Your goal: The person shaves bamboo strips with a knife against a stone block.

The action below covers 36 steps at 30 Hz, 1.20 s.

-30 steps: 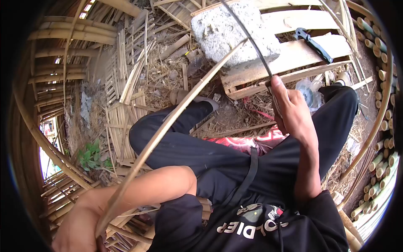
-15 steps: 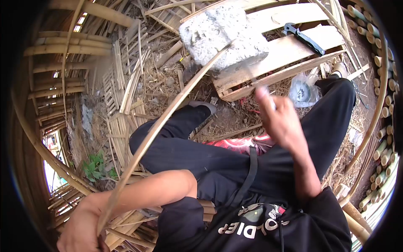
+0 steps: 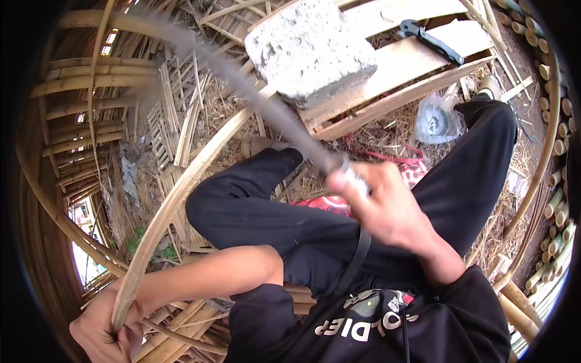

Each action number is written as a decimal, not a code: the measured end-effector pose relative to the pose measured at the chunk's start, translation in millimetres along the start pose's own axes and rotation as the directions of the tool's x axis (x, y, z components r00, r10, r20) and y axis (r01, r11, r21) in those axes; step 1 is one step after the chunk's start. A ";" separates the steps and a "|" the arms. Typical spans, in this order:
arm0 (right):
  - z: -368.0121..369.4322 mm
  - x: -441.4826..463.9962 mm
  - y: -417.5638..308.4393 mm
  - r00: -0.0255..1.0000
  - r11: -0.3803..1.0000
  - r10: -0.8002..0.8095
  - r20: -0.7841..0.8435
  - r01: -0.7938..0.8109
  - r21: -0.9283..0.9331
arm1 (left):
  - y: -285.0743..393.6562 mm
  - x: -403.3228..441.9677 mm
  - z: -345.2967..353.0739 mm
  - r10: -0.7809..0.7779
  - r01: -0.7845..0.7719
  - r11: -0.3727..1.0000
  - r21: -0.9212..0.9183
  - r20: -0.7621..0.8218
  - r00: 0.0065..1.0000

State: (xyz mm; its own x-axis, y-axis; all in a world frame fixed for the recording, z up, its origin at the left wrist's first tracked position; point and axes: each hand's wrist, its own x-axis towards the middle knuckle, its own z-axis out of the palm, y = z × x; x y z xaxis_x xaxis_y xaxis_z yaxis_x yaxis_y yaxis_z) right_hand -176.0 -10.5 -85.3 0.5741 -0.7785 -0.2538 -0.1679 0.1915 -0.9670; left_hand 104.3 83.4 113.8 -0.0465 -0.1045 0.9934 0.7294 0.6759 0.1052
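Observation:
My left hand (image 3: 108,323), at the lower left, is closed round the near end of a long bamboo strip (image 3: 172,202). The strip slants up and away, and its far end reaches the left side of a pitted concrete block (image 3: 308,51). In my right hand (image 3: 387,209) is a machete, its long blade (image 3: 260,100) blurred by motion. The blade points to the upper left and passes over the strip's far end in this view. Part of its pale handle shows between the fingers.
A hammer (image 3: 433,43) with a dark handle lies on a wooden plank (image 3: 417,66) behind the block. A clear plastic bag (image 3: 437,120) holds something round. Stacked bamboo poles (image 3: 554,206) line the right. Split bamboo and straw cover the ground. My legs (image 3: 266,218) frame the middle.
The machete has swung up and left from beside the block. My right hand has moved lower and left. The bamboo strip's far end has shifted left, off the block's top.

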 end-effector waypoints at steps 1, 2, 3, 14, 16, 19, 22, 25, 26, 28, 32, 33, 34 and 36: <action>-3.8 -1.7 -8.7 0.993 0.996 -0.003 0.118 0.013 -0.084 | 5.0 1.4 0.7 0.002 -0.001 1.000 0.028 -0.013 1.000; -0.2 1.3 -2.6 0.998 0.998 0.041 0.054 -0.038 -0.042 | 6.8 1.7 2.3 0.005 -0.005 0.999 0.043 -0.018 1.000; 2.5 8.0 5.6 0.997 0.997 0.073 -0.011 -0.073 -0.007 | 5.3 1.1 3.6 0.059 -0.060 0.998 -0.019 -0.041 0.997; 0.0 9.8 -2.1 0.998 0.986 -0.059 -0.023 0.055 -0.155 | -11.1 -5.4 3.5 -0.024 0.053 0.958 -0.282 0.105 0.994; -0.9 38.6 22.7 0.976 0.977 0.119 -0.180 -0.147 -0.153 | -8.0 -5.0 7.2 -0.002 -0.004 0.984 -0.176 -0.034 0.999; -29.4 61.9 44.7 0.928 0.956 0.295 -0.227 -0.288 0.065 | -18.3 -4.7 4.1 -0.027 0.014 0.981 -0.194 -0.061 0.998; -25.7 59.7 48.7 0.936 0.968 0.231 -0.266 -0.249 -0.037 | 5.9 -0.6 6.2 0.060 -0.053 0.997 0.061 -0.115 0.992; -31.5 57.0 43.7 0.926 0.964 0.255 -0.279 -0.264 0.007 | 67.6 -0.1 11.9 0.231 -0.047 0.840 0.541 -0.278 0.932; -33.8 55.2 36.0 0.926 0.963 0.180 -0.333 -0.236 -0.133 | 90.8 -2.3 13.4 0.294 -0.018 0.754 0.657 -0.312 0.904; -38.4 55.8 29.8 0.909 0.911 0.090 -0.407 -0.240 -0.336 | 119.5 -13.4 17.8 0.495 -0.091 0.533 0.841 -0.222 0.840; -61.7 62.1 20.9 0.923 0.824 -0.048 -0.381 -0.179 -0.537 | 138.1 -23.8 3.1 0.550 0.015 0.245 0.969 -0.152 0.822; -65.3 64.3 14.4 0.920 0.821 -0.060 -0.388 -0.176 -0.544 | 133.6 -28.1 -12.2 0.503 0.096 0.083 0.992 -0.125 0.855; -71.5 68.4 13.4 0.918 0.803 -0.107 -0.382 -0.147 -0.577 | 129.0 -35.8 -30.3 0.464 0.198 0.151 0.969 -0.246 0.851; -87.5 78.4 10.4 0.910 0.814 -0.117 -0.397 -0.141 -0.563 | 101.3 -55.7 -78.5 0.388 0.419 0.130 0.899 -0.435 0.813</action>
State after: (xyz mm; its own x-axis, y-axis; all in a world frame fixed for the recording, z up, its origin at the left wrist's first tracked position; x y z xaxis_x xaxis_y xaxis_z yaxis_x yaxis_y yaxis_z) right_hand -202.8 -121.8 -113.4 0.2240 -0.9684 -0.1099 -0.6693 -0.0709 -0.7396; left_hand 234.3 100.4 65.6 0.5418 -0.1399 0.8288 -0.5383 0.6995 0.4700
